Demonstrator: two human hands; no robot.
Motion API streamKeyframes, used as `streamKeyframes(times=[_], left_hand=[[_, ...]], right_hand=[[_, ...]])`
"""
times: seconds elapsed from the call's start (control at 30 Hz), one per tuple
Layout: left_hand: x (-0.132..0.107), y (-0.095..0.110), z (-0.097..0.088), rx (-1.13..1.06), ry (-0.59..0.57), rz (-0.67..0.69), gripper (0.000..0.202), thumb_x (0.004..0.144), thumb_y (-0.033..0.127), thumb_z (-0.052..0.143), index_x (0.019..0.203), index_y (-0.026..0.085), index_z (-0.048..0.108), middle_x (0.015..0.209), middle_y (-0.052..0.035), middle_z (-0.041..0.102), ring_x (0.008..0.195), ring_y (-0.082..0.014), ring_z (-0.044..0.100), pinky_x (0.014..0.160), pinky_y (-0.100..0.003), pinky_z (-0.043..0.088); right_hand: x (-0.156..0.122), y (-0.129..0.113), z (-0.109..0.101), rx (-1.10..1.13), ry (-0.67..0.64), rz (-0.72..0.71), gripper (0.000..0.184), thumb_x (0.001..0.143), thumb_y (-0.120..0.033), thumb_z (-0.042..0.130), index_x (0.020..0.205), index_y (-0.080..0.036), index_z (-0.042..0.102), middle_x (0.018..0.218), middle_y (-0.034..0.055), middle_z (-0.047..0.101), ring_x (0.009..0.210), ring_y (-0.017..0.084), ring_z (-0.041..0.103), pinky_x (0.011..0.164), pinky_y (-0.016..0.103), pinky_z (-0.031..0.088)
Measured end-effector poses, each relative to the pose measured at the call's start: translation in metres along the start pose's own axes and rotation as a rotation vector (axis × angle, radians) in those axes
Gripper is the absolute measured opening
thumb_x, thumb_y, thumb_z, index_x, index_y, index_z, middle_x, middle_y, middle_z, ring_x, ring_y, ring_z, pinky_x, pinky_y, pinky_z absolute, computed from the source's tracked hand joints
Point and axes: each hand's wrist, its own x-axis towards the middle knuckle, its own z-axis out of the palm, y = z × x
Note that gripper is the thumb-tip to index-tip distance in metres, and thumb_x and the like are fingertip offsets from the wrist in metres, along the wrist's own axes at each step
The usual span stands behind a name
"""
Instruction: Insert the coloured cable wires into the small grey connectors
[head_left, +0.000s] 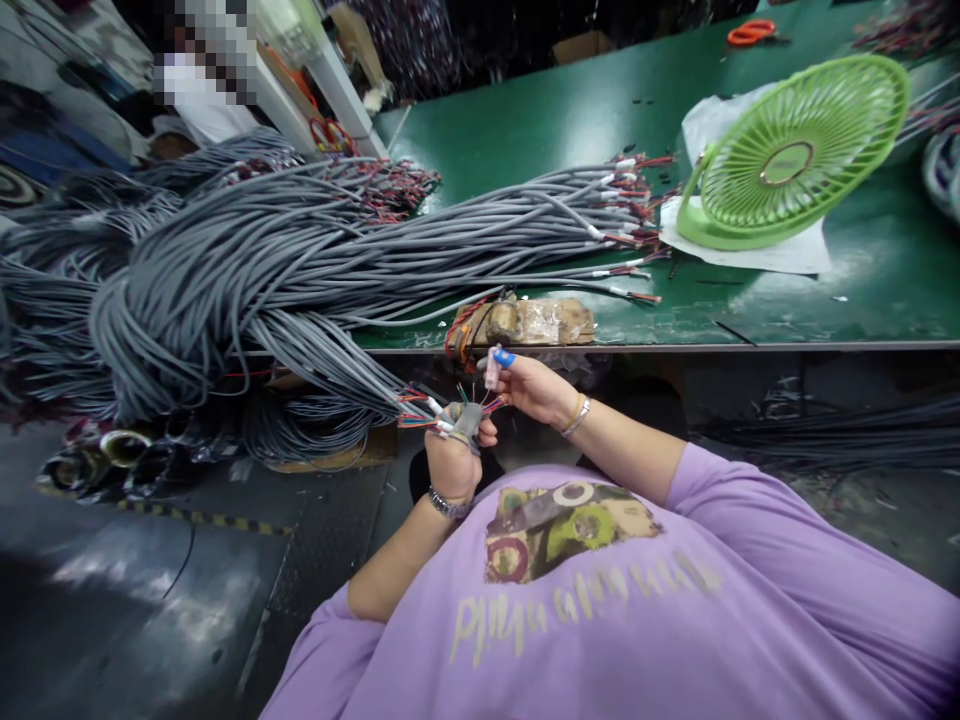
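Note:
My left hand is closed around the end of a grey cable, in front of the table edge. Thin coloured wires fan out from it towards my right hand. A grey wrapping covers what looks like my left thumb. My right hand is closed in a pinch just above and to the right, with blue tape on one finger. Between its fingertips is a small pale pinkish piece, too small to name. More grey cables with bared coloured ends hang beside my left hand.
A large heap of grey cables lies across the green table. A wooden block with wires sits at the front edge. A green fan and orange-handled scissors stand farther right. A person is at the back left.

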Motion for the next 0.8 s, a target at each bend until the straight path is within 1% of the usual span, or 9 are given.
streamKeyframes(times=[0.1, 0.2, 0.33, 0.4, 0.47, 0.53, 0.6, 0.7, 0.8], left_hand=[[0.003, -0.001, 0.004, -0.018, 0.023, 0.021, 0.025, 0.071, 0.036, 0.072, 0.068, 0.016, 0.056, 0.051, 0.0049, 0.059, 0.039, -0.008, 0.055, 0.04, -0.017, 0.044], [0.005, -0.001, 0.006, -0.023, 0.03, 0.024, 0.026, 0.07, 0.035, 0.073, 0.066, 0.016, 0.056, 0.05, 0.0056, 0.058, 0.039, -0.0075, 0.055, 0.04, -0.017, 0.044], [0.005, -0.005, 0.004, -0.014, 0.011, 0.026, 0.025, 0.072, 0.034, 0.072, 0.065, 0.016, 0.056, 0.051, 0.0046, 0.06, 0.039, -0.0075, 0.055, 0.04, -0.017, 0.044], [0.005, -0.008, 0.001, 0.008, -0.009, 0.032, 0.024, 0.074, 0.034, 0.071, 0.066, 0.016, 0.058, 0.053, 0.0038, 0.062, 0.04, -0.0076, 0.055, 0.041, -0.017, 0.045], [0.005, -0.013, -0.004, 0.036, -0.019, 0.04, 0.025, 0.075, 0.036, 0.07, 0.067, 0.016, 0.059, 0.054, 0.003, 0.063, 0.041, -0.0081, 0.056, 0.042, -0.018, 0.046], [0.005, -0.018, -0.008, 0.064, -0.03, 0.045, 0.025, 0.075, 0.037, 0.07, 0.069, 0.016, 0.06, 0.055, 0.0024, 0.064, 0.042, -0.0088, 0.057, 0.043, -0.019, 0.047], [0.004, -0.023, -0.013, 0.096, -0.052, 0.05, 0.024, 0.075, 0.037, 0.071, 0.07, 0.016, 0.06, 0.055, 0.002, 0.064, 0.043, -0.0096, 0.059, 0.043, -0.019, 0.048], [0.002, -0.027, -0.018, 0.157, -0.101, 0.063, 0.024, 0.076, 0.037, 0.071, 0.069, 0.016, 0.06, 0.057, 0.0006, 0.066, 0.044, -0.0104, 0.06, 0.045, -0.02, 0.049], [0.003, -0.026, -0.021, 0.213, -0.172, 0.059, 0.026, 0.079, 0.038, 0.068, 0.068, 0.016, 0.061, 0.059, -0.0013, 0.068, 0.046, -0.011, 0.061, 0.046, -0.021, 0.05]], right_hand=[[0.001, 0.003, 0.0, -0.001, 0.04, -0.041, 0.031, 0.085, -0.045, 0.065, 0.08, -0.014, 0.064, 0.067, 0.0, 0.06, 0.056, 0.008, 0.048, 0.051, 0.02, 0.036], [0.004, 0.008, -0.002, -0.027, 0.04, -0.061, 0.043, 0.083, -0.056, 0.063, 0.082, -0.013, 0.064, 0.068, 0.0011, 0.06, 0.057, 0.009, 0.049, 0.052, 0.021, 0.037], [0.007, 0.017, -0.007, -0.092, 0.06, -0.185, 0.053, 0.079, -0.066, 0.059, 0.081, -0.014, 0.063, 0.066, 0.0011, 0.058, 0.056, 0.009, 0.047, 0.051, 0.021, 0.035], [0.005, 0.018, -0.01, -0.122, 0.031, -0.163, 0.055, 0.077, -0.069, 0.059, 0.08, -0.014, 0.063, 0.067, 0.0009, 0.058, 0.056, 0.008, 0.046, 0.05, 0.021, 0.034], [0.0, 0.015, -0.013, -0.17, -0.041, -0.065, 0.056, 0.072, -0.069, 0.064, 0.079, -0.014, 0.061, 0.067, 0.0006, 0.057, 0.055, 0.008, 0.045, 0.05, 0.021, 0.035], [-0.006, 0.01, -0.015, -0.253, -0.11, 0.02, 0.053, 0.064, -0.065, 0.073, 0.076, -0.015, 0.059, 0.064, -0.0009, 0.056, 0.053, 0.008, 0.044, 0.05, 0.021, 0.036], [-0.012, 0.003, -0.016, -0.358, -0.143, 0.04, 0.049, 0.057, -0.055, 0.081, 0.072, -0.015, 0.057, 0.058, -0.0033, 0.053, 0.051, 0.007, 0.043, 0.05, 0.021, 0.036], [-0.018, -0.004, -0.014, -0.505, -0.151, -0.005, 0.039, 0.056, -0.041, 0.082, 0.068, -0.014, 0.056, 0.055, -0.0044, 0.052, 0.05, 0.006, 0.042, 0.05, 0.02, 0.033], [-0.02, -0.006, -0.01, -0.583, -0.15, -0.08, 0.03, 0.06, -0.035, 0.078, 0.065, -0.013, 0.057, 0.056, -0.0039, 0.053, 0.052, 0.006, 0.043, 0.052, 0.021, 0.034]])
